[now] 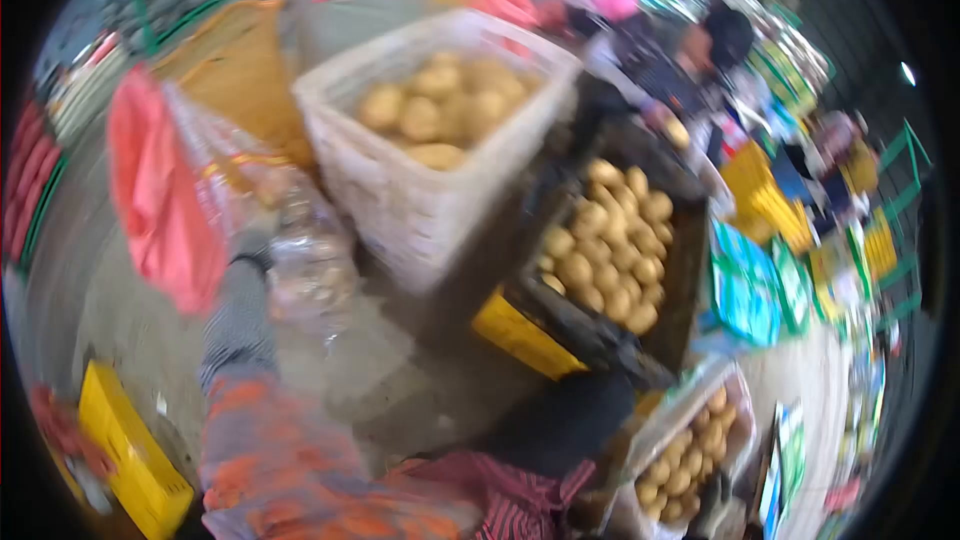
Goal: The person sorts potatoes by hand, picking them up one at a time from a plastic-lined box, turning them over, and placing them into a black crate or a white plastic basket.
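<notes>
My left hand (256,240) reaches forward at the left, past a grey cuff and an orange-patterned sleeve. Clear plastic bag film (312,265) bunches around it and seems gripped there, though blur smears the fingers. Beside this hand is a pink-red bag (165,195). At the lower right, my right hand (715,505), in a dark glove, lies at the edge of potatoes (685,465) in a lined box (737,380); its fingers are mostly hidden. A white crate (385,185) of potatoes stands ahead, and a black-lined yellow crate (525,332) with more potatoes is to its right.
A yellow crate (130,455) lies at the lower left. Behind the white crate is an orange-brown sack (235,65). Other people (690,50) sit at the upper right, near yellow crates (765,200) and blue-green packaging (745,280). Green metal rails (905,220) line the right side.
</notes>
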A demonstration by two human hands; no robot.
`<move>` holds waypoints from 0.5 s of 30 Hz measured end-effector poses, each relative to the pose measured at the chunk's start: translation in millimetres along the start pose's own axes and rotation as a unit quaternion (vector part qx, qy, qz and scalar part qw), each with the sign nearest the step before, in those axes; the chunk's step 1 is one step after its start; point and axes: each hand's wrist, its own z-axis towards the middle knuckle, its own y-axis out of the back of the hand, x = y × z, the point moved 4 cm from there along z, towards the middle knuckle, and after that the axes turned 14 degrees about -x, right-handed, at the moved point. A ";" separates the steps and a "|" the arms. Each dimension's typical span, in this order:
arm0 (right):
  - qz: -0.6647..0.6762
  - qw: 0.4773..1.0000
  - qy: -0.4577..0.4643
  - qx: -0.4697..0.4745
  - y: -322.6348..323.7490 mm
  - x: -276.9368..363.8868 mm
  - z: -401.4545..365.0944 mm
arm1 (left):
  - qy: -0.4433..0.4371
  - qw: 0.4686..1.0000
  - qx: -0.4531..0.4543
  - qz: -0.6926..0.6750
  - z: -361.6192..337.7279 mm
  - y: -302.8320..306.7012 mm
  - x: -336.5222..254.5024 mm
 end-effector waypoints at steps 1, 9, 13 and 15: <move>0.018 1.000 0.008 0.018 1.9 -8.6 4.6 | -0.028 0.999 -0.017 -0.013 5.8 -2.6 9.8; 0.033 0.995 0.052 -0.077 21.1 4.2 -0.2 | -0.100 0.901 -0.164 -0.389 -8.5 47.9 -8.6; 0.101 0.985 -0.015 -0.140 54.3 -13.9 -3.8 | -0.142 0.813 -0.169 -0.539 -98.5 132.5 -93.6; 0.101 0.984 -0.025 -0.147 69.9 -36.0 -5.8 | -0.226 0.801 -0.230 -0.504 -143.8 171.3 -179.0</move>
